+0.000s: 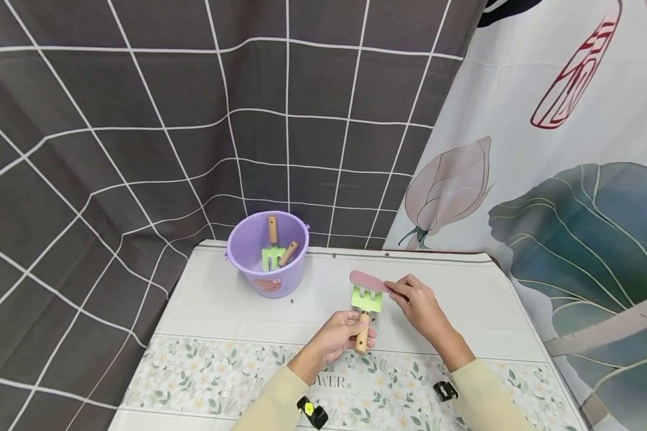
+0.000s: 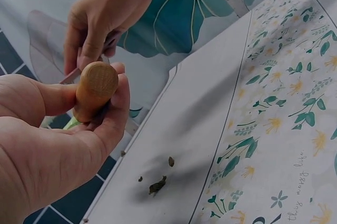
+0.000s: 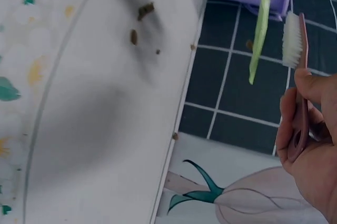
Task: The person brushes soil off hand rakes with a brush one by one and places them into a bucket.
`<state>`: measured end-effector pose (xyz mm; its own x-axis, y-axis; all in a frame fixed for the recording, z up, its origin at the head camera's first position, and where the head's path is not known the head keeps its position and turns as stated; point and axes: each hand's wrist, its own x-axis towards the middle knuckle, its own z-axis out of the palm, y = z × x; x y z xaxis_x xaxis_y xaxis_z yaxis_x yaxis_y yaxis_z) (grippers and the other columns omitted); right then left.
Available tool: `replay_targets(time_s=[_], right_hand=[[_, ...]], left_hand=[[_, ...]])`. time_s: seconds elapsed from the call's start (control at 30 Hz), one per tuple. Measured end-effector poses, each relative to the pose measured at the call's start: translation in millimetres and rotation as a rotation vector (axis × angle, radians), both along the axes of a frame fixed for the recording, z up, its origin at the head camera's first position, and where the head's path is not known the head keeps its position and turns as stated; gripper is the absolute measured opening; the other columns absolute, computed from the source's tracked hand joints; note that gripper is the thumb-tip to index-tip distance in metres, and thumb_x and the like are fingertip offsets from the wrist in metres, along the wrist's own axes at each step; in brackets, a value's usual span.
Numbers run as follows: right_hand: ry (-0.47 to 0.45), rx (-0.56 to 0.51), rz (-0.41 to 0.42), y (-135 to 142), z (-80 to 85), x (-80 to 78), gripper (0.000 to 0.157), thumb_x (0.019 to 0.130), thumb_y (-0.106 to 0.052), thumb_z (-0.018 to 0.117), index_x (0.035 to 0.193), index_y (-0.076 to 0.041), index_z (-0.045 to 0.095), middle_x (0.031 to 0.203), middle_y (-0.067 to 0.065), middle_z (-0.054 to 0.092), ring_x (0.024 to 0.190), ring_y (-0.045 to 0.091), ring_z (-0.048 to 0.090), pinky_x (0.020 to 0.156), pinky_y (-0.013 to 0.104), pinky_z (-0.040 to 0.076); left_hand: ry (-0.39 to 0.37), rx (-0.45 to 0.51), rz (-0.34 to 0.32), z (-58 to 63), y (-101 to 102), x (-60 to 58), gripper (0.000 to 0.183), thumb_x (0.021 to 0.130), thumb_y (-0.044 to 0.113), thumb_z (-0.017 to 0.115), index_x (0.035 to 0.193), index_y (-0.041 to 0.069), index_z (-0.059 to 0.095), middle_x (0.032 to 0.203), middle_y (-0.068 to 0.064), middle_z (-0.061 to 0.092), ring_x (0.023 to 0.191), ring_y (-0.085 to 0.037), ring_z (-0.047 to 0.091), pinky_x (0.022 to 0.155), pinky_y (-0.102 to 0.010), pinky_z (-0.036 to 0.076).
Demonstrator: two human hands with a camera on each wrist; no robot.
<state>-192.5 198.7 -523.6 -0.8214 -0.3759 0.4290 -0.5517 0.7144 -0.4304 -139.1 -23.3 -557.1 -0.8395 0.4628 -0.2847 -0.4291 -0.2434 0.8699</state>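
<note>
My left hand (image 1: 341, 336) grips the wooden handle (image 2: 97, 91) of a small green garden fork (image 1: 366, 299), its tines pointing away from me. In my right hand (image 1: 419, 304) is a pink scrubbing brush (image 1: 368, 281) with white bristles (image 3: 291, 40), held by its handle between thumb and fingers. The brush head lies across the fork's tines in the head view; in the right wrist view the bristles face the green fork (image 3: 259, 42). Below the hands, a few dark crumbs (image 3: 146, 11) of dirt lie on the white tabletop.
A purple bucket (image 1: 237, 251) stands at the table's back left. Inside it are another green fork (image 1: 272, 256) and a second wooden handle (image 1: 288, 254). Small brown specks lie near the back edge of the flower-patterned tablecloth (image 1: 205, 371). Dark gridded curtain (image 1: 323, 84) hangs behind.
</note>
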Motion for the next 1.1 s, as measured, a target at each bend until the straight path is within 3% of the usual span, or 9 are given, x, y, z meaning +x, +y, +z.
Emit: replay_targets(time_s=[0.2,0.57,0.83,1.1], right_hand=[[-0.015,0.021,0.075,-2.3,-7.0,11.5,0.027,0.09,-0.004,0.078,0.117,-0.006,0.078,0.095,0.001,0.064,0.072,0.003,0.054,0.056,0.018,0.05],[-0.003,0.07,-0.018,-5.3,-10.8,-5.8,0.026,0.091,-0.002,0.077,0.116,-0.003,0.078,0.092,0.006,0.064,0.072,0.01,0.058,0.055,0.021,0.051],[-0.051,0.09,-0.075,-5.7,-10.0,-21.2,0.025,0.092,-0.002,0.076,0.117,-0.003,0.077,0.092,0.009,0.065,0.076,0.015,0.061,0.059,0.029,0.054],[-0.08,0.074,-0.129,-4.5,-4.6,-28.2,0.025,0.095,-0.006,0.073,0.12,-0.003,0.076,0.096,0.012,0.065,0.077,0.017,0.06,0.06,0.031,0.052]], left_hand=[[0.003,0.005,0.01,0.2,-0.1,-1.0,0.038,0.11,0.005,0.044,0.138,-0.019,0.045,0.097,-0.013,0.07,0.079,-0.014,0.071,0.08,-0.031,0.065],[0.0,0.01,-0.013,-1.6,-0.7,0.4,0.043,0.11,0.007,0.044,0.144,-0.018,0.038,0.098,-0.013,0.069,0.081,-0.014,0.071,0.082,-0.032,0.065],[0.005,0.005,-0.022,-1.7,-1.2,2.5,0.035,0.11,0.006,0.044,0.137,-0.015,0.047,0.095,-0.012,0.069,0.081,-0.015,0.071,0.089,-0.042,0.064],[0.011,0.005,-0.031,-0.7,-1.1,2.1,0.034,0.109,0.005,0.044,0.137,-0.015,0.048,0.097,-0.014,0.071,0.079,-0.016,0.072,0.091,-0.044,0.064]])
